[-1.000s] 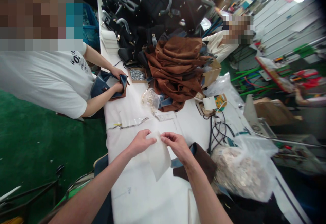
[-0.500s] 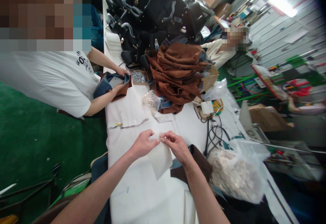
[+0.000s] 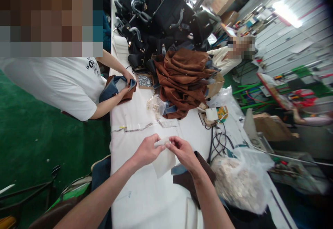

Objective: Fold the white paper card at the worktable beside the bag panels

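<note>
while both arms reach over the white surface (image 3: pixel 145 201), i see my left hand (image 3: pixel 147 151) and right hand (image 3: pixel 183 151) pinching the top edge of a small white pouch (image 3: pixel 163 159), fingertips almost meeting, so the pouch hangs just above the cloth. beside my right wrist lies a dark brown piece (image 3: pixel 189 178), and next to it a clear bag of pale parts (image 3: pixel 239 184). farther up, a person in a white shirt (image 3: pixel 59 83) holds blue and brown material (image 3: pixel 117 88) near a pile of brown bags (image 3: pixel 184 78).

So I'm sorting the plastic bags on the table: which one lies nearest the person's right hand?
The big clear bag of pale pieces, just beside the right hand; the small bag lies farther up by the brown pile.
</note>
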The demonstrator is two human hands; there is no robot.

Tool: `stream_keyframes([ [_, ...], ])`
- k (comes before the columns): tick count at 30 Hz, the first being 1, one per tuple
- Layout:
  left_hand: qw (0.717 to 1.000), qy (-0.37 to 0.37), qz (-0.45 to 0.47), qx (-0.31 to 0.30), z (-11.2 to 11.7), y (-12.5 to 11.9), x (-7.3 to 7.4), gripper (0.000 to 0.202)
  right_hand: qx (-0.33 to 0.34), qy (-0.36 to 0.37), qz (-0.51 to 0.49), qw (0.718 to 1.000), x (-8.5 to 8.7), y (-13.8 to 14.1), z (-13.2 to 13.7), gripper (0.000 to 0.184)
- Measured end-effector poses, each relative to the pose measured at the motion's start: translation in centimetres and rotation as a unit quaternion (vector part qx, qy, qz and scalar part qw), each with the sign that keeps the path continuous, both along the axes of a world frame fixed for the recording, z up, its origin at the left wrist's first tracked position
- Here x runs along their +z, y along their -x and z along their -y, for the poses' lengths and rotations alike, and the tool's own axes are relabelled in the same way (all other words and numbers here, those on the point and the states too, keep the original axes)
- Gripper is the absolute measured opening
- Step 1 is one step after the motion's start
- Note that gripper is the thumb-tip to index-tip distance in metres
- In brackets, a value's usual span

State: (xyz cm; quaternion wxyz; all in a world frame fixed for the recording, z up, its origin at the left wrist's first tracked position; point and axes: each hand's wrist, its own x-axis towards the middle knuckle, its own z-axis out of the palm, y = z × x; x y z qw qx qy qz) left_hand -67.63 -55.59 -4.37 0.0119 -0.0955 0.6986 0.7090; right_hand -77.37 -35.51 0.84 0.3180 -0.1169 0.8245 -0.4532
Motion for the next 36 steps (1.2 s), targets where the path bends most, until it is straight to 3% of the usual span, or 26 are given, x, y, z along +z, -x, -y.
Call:
stream_keyframes([
  [4,1.000,0.011,-0.009,-0.008,-0.3,-0.8,1.1,0.020,0.040,-0.064,-0.073,0.994,1.3,-0.9,0.4,0.037],
  [8,0.999,-0.035,0.019,0.020,-1.4,-1.3,0.2,0.021,0.033,-0.098,-0.151,0.983,0.7,-1.8,1.0,0.031],
  [13,0.974,-0.201,0.094,0.048,-2.2,-2.9,-2.1,0.038,-0.024,-0.041,-0.012,0.999,0.2,-2.9,0.2,0.048],
  [16,0.950,-0.275,0.132,0.062,-1.7,-3.9,-2.2,0.046,-0.045,-0.030,0.039,0.998,0.3,-3.8,-1.1,0.056],
  [22,0.961,-0.252,0.097,0.051,-1.2,-3.4,-0.2,0.044,-0.034,-0.041,0.025,0.998,0.9,-4.7,-1.7,0.056],
  [28,0.976,-0.197,0.088,0.025,-0.6,-2.7,1.1,0.046,-0.044,-0.040,-0.004,0.998,2.8,-4.7,-1.1,0.055],
  [36,0.992,-0.126,0.027,0.014,0.1,-3.1,3.4,0.028,-0.053,-0.016,-0.098,0.994,3.6,-4.9,0.8,0.048],
])
